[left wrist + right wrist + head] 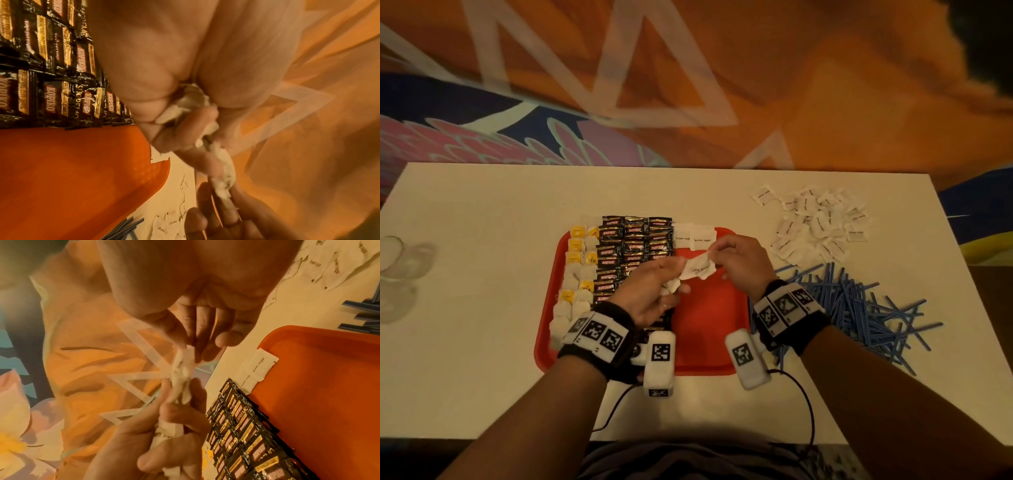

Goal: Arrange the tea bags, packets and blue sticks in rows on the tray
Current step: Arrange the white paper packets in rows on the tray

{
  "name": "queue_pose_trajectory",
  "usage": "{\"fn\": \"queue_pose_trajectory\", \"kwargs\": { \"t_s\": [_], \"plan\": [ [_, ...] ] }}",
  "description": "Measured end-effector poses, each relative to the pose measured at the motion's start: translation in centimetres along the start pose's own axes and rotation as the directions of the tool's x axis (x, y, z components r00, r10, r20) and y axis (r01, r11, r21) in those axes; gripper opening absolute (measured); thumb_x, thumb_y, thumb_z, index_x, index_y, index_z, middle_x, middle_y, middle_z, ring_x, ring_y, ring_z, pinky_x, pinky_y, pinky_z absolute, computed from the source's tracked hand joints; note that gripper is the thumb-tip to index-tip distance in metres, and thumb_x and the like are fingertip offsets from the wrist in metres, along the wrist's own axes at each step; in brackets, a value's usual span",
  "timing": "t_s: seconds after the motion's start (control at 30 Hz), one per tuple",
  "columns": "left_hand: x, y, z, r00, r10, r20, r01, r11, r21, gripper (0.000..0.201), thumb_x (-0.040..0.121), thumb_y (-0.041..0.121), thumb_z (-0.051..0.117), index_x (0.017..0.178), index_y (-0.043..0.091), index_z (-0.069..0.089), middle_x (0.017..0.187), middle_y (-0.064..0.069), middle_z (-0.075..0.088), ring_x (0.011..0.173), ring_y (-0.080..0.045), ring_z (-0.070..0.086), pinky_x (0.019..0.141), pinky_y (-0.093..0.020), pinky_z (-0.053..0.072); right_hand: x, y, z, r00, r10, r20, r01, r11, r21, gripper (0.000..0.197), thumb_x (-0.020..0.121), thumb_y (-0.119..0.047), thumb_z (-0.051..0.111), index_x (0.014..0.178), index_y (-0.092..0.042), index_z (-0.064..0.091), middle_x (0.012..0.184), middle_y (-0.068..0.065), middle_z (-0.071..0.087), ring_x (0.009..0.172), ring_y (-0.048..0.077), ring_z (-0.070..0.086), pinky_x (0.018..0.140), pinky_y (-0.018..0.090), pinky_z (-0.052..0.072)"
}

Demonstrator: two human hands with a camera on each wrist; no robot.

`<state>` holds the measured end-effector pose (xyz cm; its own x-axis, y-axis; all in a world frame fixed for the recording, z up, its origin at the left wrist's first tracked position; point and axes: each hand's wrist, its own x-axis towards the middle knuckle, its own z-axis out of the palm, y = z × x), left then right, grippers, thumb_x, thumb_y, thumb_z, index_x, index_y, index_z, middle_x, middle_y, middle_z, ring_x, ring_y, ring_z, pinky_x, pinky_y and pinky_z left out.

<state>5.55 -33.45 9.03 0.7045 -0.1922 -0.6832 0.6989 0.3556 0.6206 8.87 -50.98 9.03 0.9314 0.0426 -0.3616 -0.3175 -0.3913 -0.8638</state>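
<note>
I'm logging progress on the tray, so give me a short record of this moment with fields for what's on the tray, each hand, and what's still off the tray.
tray: red tray, right part bare
rows laid: tea bags at left, black Kopiko packets beside them, two brown sugar packets at far edge
left hand: left hand holds several white packets
right hand: right hand pinches one white sugar packet
off tray: sugar packet pile, blue sticks

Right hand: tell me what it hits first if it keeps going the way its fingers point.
The right hand points left, pinching a white packet. Beyond that, the left hand's fingers come first, though depth is unclear.
</note>
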Motion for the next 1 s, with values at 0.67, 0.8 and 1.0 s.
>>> {"fn": "queue_pose_trajectory", "kwargs": {
  "t_s": [0.67,0.8,1.0],
  "plan": [
    [1.4,0.9,0.6,0.925,0.36,-0.12,-0.296,0.881,0.369,0.014,0.089,0.02,0.073,0.094,0.007,0.073,0.058,0.006,0.059,0.051,-0.007,0.047,0.044,-0.018,0.032,0.0,-0.7,0.5,0.996,-0.028,0.085,0.011,0.981,0.192,0.029,0.086,-0.021,0.073,0.106,-0.003,0.064,0.082,0.015,0.071,0.065,0.013,0.066,0.053,0.023,0.049],
    [1.5,0.8,0.0,0.968,0.232,-0.094,-0.194,0.933,0.302,0.006,0.089,0.012,0.072,0.093,0.009,0.071,0.072,-0.003,0.059,0.056,-0.011,0.048,0.038,-0.018,0.03,0.7,-0.7,0.4,0.993,0.113,0.042,-0.12,0.9,0.418,0.009,0.085,-0.005,0.072,0.093,-0.004,0.069,0.084,0.012,0.07,0.069,0.017,0.061,0.056,0.025,0.046],
    [1.5,1.3,0.1,0.991,0.127,-0.051,-0.103,0.937,0.335,0.017,0.09,0.024,0.071,0.098,0.009,0.071,0.075,-0.001,0.064,0.057,-0.009,0.052,0.053,-0.024,0.028,1.6,-0.8,0.9,0.992,0.073,0.098,-0.099,0.951,0.292,0.012,0.089,-0.005,0.066,0.082,-0.015,0.068,0.085,0.008,0.067,0.079,0.023,0.061,0.07,0.035,0.049]
  ]
}}
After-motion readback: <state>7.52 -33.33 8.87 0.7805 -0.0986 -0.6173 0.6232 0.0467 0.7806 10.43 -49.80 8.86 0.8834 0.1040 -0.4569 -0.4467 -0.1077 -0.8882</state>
